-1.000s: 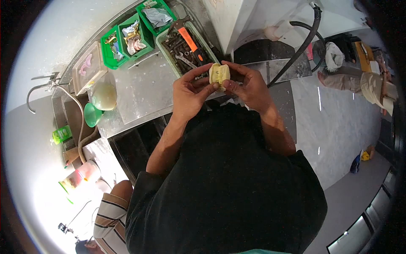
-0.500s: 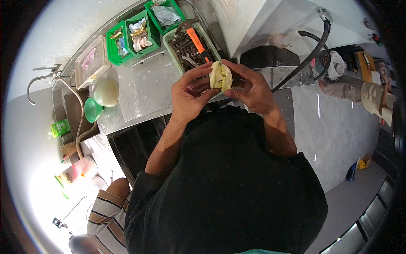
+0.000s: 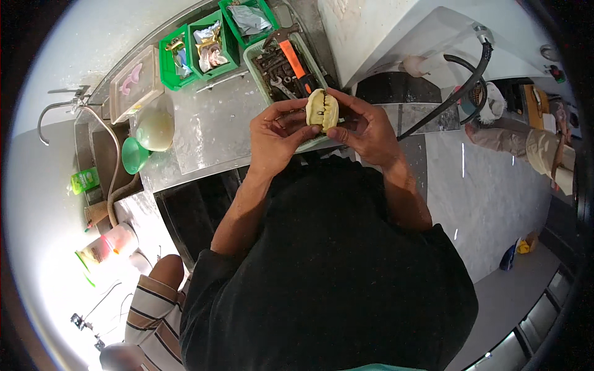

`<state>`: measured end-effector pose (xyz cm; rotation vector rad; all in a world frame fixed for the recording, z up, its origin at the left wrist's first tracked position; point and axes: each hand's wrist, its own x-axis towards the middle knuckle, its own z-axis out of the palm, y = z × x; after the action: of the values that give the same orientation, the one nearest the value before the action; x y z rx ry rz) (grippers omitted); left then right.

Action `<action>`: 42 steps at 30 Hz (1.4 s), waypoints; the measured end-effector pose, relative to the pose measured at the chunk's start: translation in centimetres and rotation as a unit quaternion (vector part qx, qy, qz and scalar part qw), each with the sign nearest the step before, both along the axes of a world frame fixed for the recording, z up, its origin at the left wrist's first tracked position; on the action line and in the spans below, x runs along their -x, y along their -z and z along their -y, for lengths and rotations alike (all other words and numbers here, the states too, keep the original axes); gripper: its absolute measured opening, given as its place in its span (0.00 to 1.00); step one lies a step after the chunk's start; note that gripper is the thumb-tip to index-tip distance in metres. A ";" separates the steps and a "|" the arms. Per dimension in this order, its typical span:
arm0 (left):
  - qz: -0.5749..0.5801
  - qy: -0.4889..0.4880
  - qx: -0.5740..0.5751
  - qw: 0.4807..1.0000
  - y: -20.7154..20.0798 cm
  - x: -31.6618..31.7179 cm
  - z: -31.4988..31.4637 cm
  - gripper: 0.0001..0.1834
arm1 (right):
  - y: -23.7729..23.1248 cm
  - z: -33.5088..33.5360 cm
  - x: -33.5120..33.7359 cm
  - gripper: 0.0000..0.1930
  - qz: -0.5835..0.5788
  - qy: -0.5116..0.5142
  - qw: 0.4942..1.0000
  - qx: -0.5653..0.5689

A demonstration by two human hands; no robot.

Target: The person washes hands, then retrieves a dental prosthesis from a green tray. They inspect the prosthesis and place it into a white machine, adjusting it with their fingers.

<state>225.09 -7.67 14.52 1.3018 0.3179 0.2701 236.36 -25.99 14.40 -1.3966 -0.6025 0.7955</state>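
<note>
- Hands: left hand (image 3: 275, 139) and right hand (image 3: 365, 130) both closed on a pale yellow, lumpy plaster dental cast (image 3: 322, 109), held up off the grey stone desk (image 3: 210, 133), above the pale green plastic tool tray (image 3: 291, 59).
- Fingers: left thumb and fingers (image 3: 291, 108) curled onto the cast's left side; right thumb and fingers wrapped round its right side, thumb on top. Both grips snug, nothing else in either hand.
- Cast: two halves pressed together, dark toothed seam down the middle. Long axis runs away from the body, toward the tray; seam follows the same line. Seam face points up at the camera.
- Doing it well, my read: keep even pressure from both sides so the halves stay seated, thumbs close to the seam, not on it. Plaster chips easily, so no twisting and no squeezing on thin edges. Hold it over the desk, not over the floor.
- Nearby: orange-handled hammer (image 3: 291, 49) and steel spanners in the tray; three green plastic bins (image 3: 207, 40) with foil packets behind; clear box with pink pieces (image 3: 135, 86); pale round bowl (image 3: 154, 128) and green funnel (image 3: 133, 154) by the tap (image 3: 59, 108).
- Another person's striped sleeve (image 3: 148, 303) at lower left, well apart.
</note>
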 end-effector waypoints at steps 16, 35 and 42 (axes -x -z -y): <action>0.059 0.007 0.012 0.998 0.4 0.2 -0.2 0.24 | 0.8 -0.4 -0.2 0.37 -0.001 0.005 0.998 -0.057; -0.001 -0.002 0.006 1.000 -0.4 1.0 -0.5 0.24 | 0.3 -1.0 0.5 0.37 0.022 -0.004 0.997 -0.077; 0.011 0.006 -0.004 1.000 -0.5 1.3 -0.5 0.23 | 0.1 -1.1 0.6 0.37 0.074 -0.008 0.996 -0.056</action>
<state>223.79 -7.17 14.99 1.3077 0.2910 0.2757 235.78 -24.89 14.25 -1.3568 -0.7630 0.6638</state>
